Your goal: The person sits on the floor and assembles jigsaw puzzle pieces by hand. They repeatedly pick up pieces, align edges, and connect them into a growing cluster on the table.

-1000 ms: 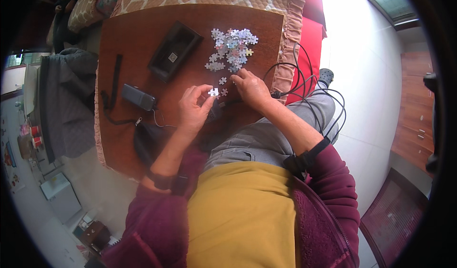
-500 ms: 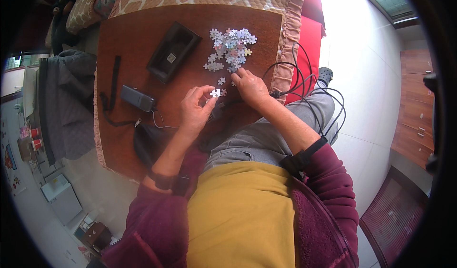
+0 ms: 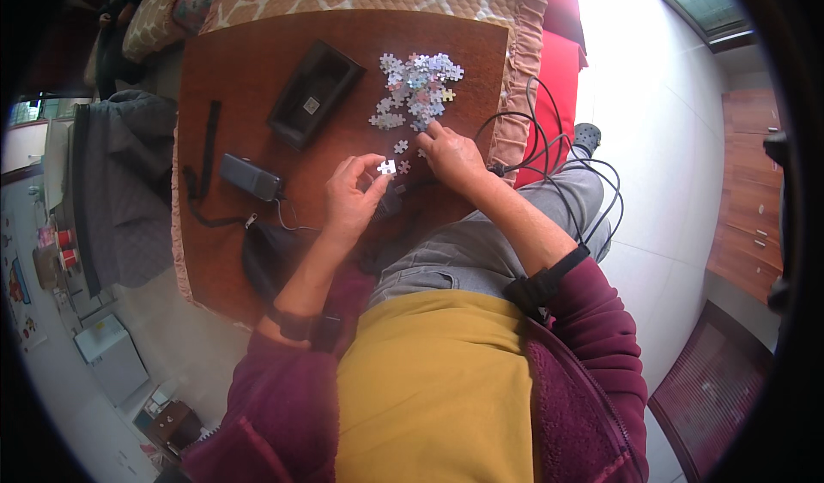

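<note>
My left hand (image 3: pixel 350 191) pinches a white jigsaw puzzle piece (image 3: pixel 387 166) between thumb and fingertips, raised over the near part of the table. To its right, my right hand (image 3: pixel 452 155) has its fingers bent together, their tips at the lower edge of a loose heap of puzzle pieces (image 3: pixel 421 84). Those fingertips hide whatever lies under them. Close to the right thumb a piece shows in part. Between my hands lie a loose puzzle piece (image 3: pixel 401 147) and another single piece (image 3: pixel 404 166).
Left of the heap stands an open black box (image 3: pixel 315 94) on the brown table (image 3: pixel 245 71). A dark grey device (image 3: pixel 250 177) with a cord, a black strap (image 3: pixel 209 148) and a black pouch (image 3: pixel 266 256) lie at the left. Black cables (image 3: pixel 549 131) loop beside my right arm.
The piece in my left hand is tilted slightly differently. Both hands stay in nearly the same places, and the heap looks the same.
</note>
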`<move>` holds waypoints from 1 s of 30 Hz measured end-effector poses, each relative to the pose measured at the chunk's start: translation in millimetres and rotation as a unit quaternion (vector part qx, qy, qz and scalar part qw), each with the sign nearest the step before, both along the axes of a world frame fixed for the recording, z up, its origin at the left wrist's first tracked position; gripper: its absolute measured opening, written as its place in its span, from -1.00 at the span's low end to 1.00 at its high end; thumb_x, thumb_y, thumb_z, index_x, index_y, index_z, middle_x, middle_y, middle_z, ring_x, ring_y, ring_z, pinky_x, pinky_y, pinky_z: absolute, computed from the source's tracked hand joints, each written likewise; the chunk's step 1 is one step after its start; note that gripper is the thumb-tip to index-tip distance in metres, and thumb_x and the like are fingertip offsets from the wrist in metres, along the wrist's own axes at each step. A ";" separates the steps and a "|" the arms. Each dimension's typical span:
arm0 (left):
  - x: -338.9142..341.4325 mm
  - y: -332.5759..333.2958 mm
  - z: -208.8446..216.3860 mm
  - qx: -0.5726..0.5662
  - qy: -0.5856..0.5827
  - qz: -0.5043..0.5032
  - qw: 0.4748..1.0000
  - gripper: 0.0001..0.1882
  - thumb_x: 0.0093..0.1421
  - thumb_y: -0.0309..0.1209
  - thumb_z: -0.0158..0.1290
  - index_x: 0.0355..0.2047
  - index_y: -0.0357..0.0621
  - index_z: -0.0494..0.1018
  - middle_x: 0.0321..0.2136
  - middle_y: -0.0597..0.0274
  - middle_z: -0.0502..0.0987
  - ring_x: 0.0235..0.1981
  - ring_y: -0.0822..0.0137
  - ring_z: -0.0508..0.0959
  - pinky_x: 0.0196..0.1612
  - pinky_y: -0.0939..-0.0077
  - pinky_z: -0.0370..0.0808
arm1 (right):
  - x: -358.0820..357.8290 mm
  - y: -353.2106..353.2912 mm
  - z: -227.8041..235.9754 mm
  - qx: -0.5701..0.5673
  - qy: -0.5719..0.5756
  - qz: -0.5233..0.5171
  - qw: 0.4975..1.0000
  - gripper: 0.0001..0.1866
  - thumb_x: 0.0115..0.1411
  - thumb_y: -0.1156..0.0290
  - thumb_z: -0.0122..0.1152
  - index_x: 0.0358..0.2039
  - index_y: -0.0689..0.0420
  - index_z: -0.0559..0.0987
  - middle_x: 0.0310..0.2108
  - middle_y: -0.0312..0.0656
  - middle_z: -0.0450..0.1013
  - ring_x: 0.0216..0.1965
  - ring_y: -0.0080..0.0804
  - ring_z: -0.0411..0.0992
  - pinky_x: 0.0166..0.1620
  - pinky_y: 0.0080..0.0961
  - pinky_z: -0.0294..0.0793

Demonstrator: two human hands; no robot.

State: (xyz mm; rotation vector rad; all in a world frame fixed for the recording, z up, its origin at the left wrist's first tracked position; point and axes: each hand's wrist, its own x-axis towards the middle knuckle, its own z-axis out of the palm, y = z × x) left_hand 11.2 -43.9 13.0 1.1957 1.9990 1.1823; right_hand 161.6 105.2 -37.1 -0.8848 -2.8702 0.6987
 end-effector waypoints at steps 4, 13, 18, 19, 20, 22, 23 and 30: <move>-2.7 -0.8 -3.9 0.001 -0.036 0.016 0.999 -0.73 0.04 -0.51 0.26 -0.21 -0.19 0.55 -0.37 0.28 0.55 -0.46 0.48 0.46 -0.35 0.56 0.44 | -0.2 1.1 -4.1 0.006 0.000 -0.002 1.000 -0.86 0.13 0.45 0.04 -0.28 0.11 0.49 -0.22 -0.10 0.38 -0.16 -0.11 0.48 -0.23 -0.20 0.55; -5.3 -1.0 -3.8 -0.021 -0.276 0.070 0.958 -0.73 0.18 -0.51 0.19 -0.10 -0.21 0.48 -0.30 0.31 0.58 -0.41 0.58 0.52 -0.40 0.74 0.43 | 15.2 9.8 -1.8 -0.163 0.109 -0.061 0.979 -0.88 0.09 0.54 0.09 -0.33 0.22 0.48 -0.41 -0.02 0.49 -0.39 -0.07 0.52 -0.30 -0.25 0.51; -5.8 -0.1 -6.2 -0.022 -0.335 0.065 0.940 -0.74 0.21 -0.52 0.14 -0.09 -0.18 0.43 -0.29 0.26 0.58 -0.41 0.54 0.55 -0.46 0.74 0.44 | 18.1 6.0 24.6 -0.473 0.211 -0.176 0.837 -0.90 0.17 0.49 0.19 -0.29 0.19 0.52 -0.46 -0.28 0.47 -0.45 -0.51 0.47 -0.33 -0.54 0.48; -5.0 -0.2 -7.3 -0.014 -0.387 0.064 0.920 -0.75 0.21 -0.52 0.13 -0.10 -0.18 0.43 -0.29 0.24 0.58 -0.41 0.52 0.55 -0.46 0.73 0.46 | 17.8 4.2 31.4 -0.556 0.230 -0.201 0.773 -0.91 0.21 0.46 0.21 -0.29 0.18 0.52 -0.46 -0.36 0.46 -0.44 -0.60 0.45 -0.32 -0.60 0.47; -3.3 -0.4 -8.6 -0.012 -0.437 0.068 0.897 -0.76 0.21 -0.53 0.12 -0.11 -0.18 0.42 -0.29 0.22 0.59 -0.41 0.49 0.56 -0.45 0.72 0.47 | 17.5 2.2 37.7 -0.581 0.236 -0.210 0.750 -0.91 0.21 0.46 0.21 -0.29 0.18 0.53 -0.45 -0.36 0.46 -0.44 -0.61 0.44 -0.34 -0.63 0.46; -1.7 -1.0 -10.4 -0.010 -0.524 0.062 0.850 -0.78 0.21 -0.55 0.10 -0.13 -0.18 0.41 -0.30 0.19 0.59 -0.41 0.45 0.58 -0.44 0.70 0.51 | 15.7 -2.6 47.8 -0.634 0.271 -0.200 0.696 -0.91 0.21 0.47 0.21 -0.30 0.19 0.53 -0.44 -0.36 0.47 -0.45 -0.63 0.43 -0.38 -0.68 0.43; -1.3 -0.8 -11.0 -0.012 -0.561 0.054 0.826 -0.79 0.21 -0.56 0.09 -0.14 -0.17 0.41 -0.30 0.17 0.59 -0.41 0.44 0.58 -0.43 0.69 0.52 | 14.3 -5.2 51.3 -0.640 0.266 -0.207 0.690 -0.90 0.20 0.47 0.22 -0.30 0.19 0.53 -0.43 -0.36 0.47 -0.46 -0.64 0.43 -0.37 -0.69 0.43; 2.8 -1.3 -8.2 -0.001 -0.649 0.035 0.760 -0.82 0.25 -0.48 0.05 -0.14 -0.16 0.42 -0.30 0.19 0.56 -0.34 0.35 0.58 -0.30 0.57 0.55 | 12.2 -16.8 56.9 -0.663 0.269 -0.206 0.668 -0.88 0.20 0.47 0.23 -0.27 0.19 0.53 -0.41 -0.37 0.47 -0.47 -0.68 0.38 -0.37 -0.72 0.42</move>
